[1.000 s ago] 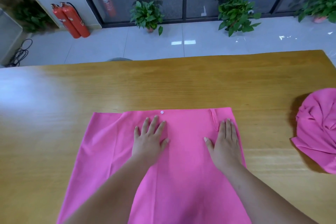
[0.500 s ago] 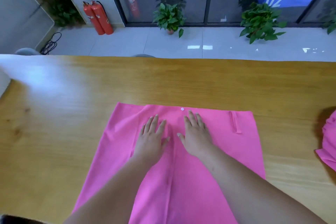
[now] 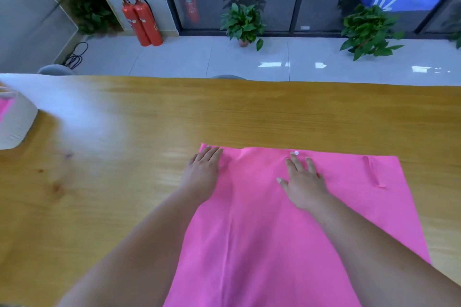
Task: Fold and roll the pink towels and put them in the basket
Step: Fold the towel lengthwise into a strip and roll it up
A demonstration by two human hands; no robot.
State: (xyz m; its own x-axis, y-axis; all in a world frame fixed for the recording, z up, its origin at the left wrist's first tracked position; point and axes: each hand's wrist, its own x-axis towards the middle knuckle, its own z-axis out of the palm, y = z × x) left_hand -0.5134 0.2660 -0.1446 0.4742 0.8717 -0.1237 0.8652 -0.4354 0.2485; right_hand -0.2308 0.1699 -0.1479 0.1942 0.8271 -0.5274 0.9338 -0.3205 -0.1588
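Wooden table (image 3: pixel 124 132) fills the view, with tiled floor and plants behind. At its far left edge stands the white basket (image 3: pixel 17 119), something pink inside. The left hand (image 3: pixel 203 173) lies flat, fingers straight, on the far left corner of the towel (image 3: pixel 262 244), which is spread well apart from the basket. The right hand (image 3: pixel 303 182) presses flat, fingers spread, near the far edge. A long crease runs between the hands; folded in, it would likely make a lumpy roll. Uneven pressure could also slide the towel on the smooth wood.
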